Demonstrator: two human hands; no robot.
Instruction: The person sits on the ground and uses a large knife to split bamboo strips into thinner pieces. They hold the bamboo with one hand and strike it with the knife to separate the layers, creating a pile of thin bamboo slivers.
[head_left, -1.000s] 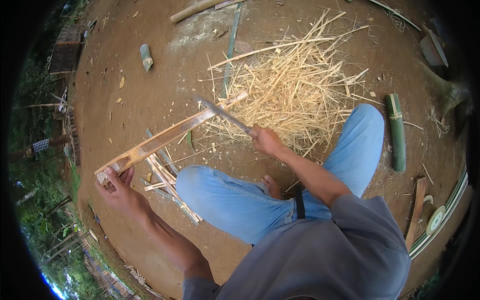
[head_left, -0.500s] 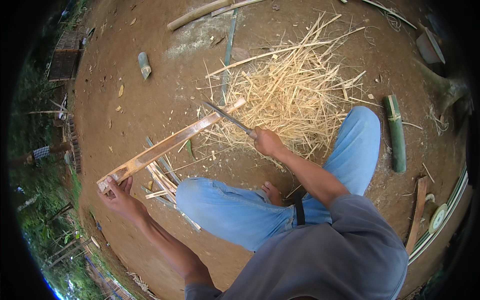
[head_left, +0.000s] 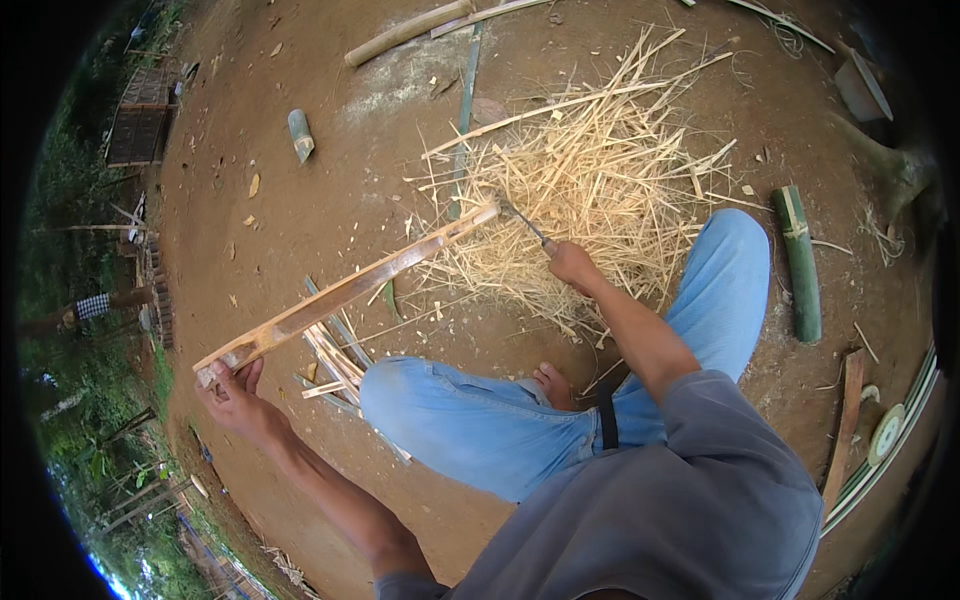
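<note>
We see a split bamboo slat [head_left: 345, 293], pale dry wood with a matt, fibrous face, and a knife [head_left: 522, 221] whose thin blade looks like dull grey metal. The heap of shavings [head_left: 580, 200] is straw-coloured, dry and rough. The ground [head_left: 330, 160] is bare reddish earth, matt and dusty. A green bamboo section [head_left: 800, 265] looks smooth and slightly glossy. Our trousers [head_left: 470, 425] are soft blue denim cloth.

Bamboo slat [head_left: 345, 292] ran diagonally, near end in left hand [head_left: 235, 395], far end over the shavings pile [head_left: 590, 190] ahead. Right hand [head_left: 572, 264] sat just right of slat's far end, knife [head_left: 520, 218] touching the tip. Split strips [head_left: 335, 355] lay on ground under slat, left of knee. Bamboo section [head_left: 800, 262] lay right of the leg; short bamboo piece [head_left: 300, 135] far left ahead
</note>
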